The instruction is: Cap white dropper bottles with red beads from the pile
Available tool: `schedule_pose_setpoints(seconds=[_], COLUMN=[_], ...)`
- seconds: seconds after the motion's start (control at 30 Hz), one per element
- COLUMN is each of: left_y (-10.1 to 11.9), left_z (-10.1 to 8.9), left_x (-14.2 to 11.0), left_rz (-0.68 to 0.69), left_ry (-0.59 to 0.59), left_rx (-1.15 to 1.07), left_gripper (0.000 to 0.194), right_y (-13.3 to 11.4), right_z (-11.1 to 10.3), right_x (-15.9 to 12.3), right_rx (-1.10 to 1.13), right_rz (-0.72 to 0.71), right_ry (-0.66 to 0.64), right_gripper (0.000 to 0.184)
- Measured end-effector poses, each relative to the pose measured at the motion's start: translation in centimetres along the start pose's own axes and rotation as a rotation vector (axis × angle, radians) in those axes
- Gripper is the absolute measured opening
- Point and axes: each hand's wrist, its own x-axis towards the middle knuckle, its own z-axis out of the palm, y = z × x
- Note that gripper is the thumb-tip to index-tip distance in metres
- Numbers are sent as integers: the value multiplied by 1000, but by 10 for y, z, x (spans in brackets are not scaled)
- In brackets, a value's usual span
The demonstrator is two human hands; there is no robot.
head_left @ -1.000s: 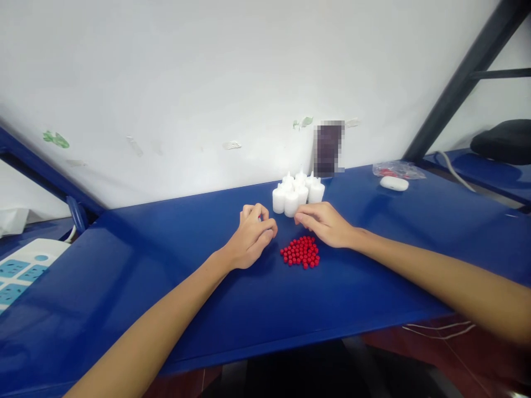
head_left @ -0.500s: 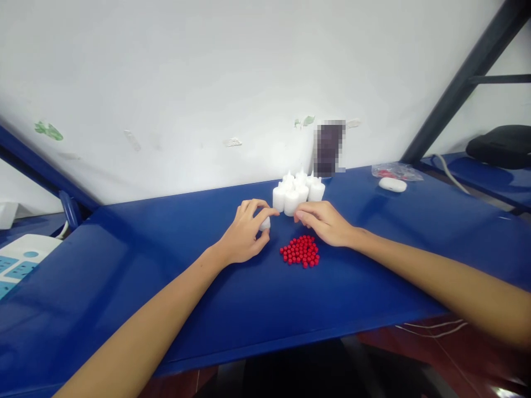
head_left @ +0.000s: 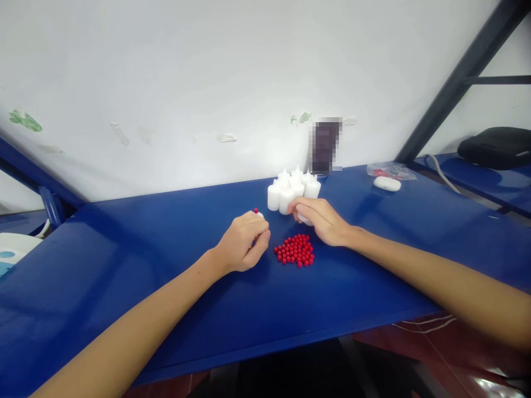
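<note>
Curled fingers of my left hand (head_left: 245,243) close on a small white dropper bottle (head_left: 260,215). Only its shoulder and the red cap (head_left: 256,210) at its tip show above the knuckles; the rest is hidden. My right hand (head_left: 323,220) is closed around another white dropper bottle (head_left: 306,220), tilted and partly covered by the fingers. Just beyond the right fingertips, several white bottles (head_left: 286,200) with pointed tips stand upright in a tight group. Between and nearer than the hands lies a loose patch of small red caps (head_left: 294,251).
Blue table (head_left: 199,320) meets a white wall at the back. A dark pixelated object (head_left: 325,146) leans there. Farther right lie a white oval case (head_left: 387,184) and a clear plastic bag (head_left: 392,172) with red pieces. A white-and-blue power strip (head_left: 12,249) is at left.
My left hand has turned, and the bottle's red-capped tip now shows above the knuckles. A white bottle now shows in my right hand. The view has shifted slightly.
</note>
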Motion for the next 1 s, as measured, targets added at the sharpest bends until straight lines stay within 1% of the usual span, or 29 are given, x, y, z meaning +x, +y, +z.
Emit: schedule_pose_setpoints(seconds=[0.13, 0.23, 0.33, 0.37, 0.43, 0.5, 0.57, 0.67, 0.73, 0.8, 0.83, 0.93, 1.0], left_y=[7, 7, 7, 7, 9, 11, 13, 13, 14, 14, 14, 16, 17], left_z=[4, 7, 10, 10, 10, 9, 8, 7, 6, 5, 5, 4, 4], left_x=[-4, -7, -7, -7, -5, -4, -4, -4, -3, -3, -3, -3, -3], left_rz=[-72, -115, -141, -132, -71, 12, 38, -56, -139, -196, -202, -145, -111], left_ry=[-29, -47, -26, -19, -35, -90, -144, -189, -217, -274, -321, -461, -496], left_rx=[-165, -235, -276, -270, -223, -163, -138, -178, -194, -158, -115, 83, 218], left_gripper=[33, 33, 33, 33, 31, 29, 27, 28, 31, 29, 26, 15, 11], right_y=[-1, -1, -1, -1, 0, 1, 3, 5, 4, 3, 2, 0, 0], right_z=[-1, -1, -1, -1, -2, -2, -2, -1, -1, -1, -2, -3, -4], right_x=[1, 0, -1, -1, -1, -1, -1, -1, 0, 1, 1, 2, 2], right_rx=[-94, -163, -161, -156, -139, -110, -69, -30, -45, -84, -98, -109, -98], right_rz=[-26, -51, -48, -39, -12, 16, 43, 58, 35, -2, -20, -68, -91], right_ry=[23, 28, 53, 69, 108, 135, 140, 118, 88, 65, 56, 18, -13], right_gripper=[39, 44, 47, 48, 47, 43, 39, 36, 34, 30, 29, 26, 27])
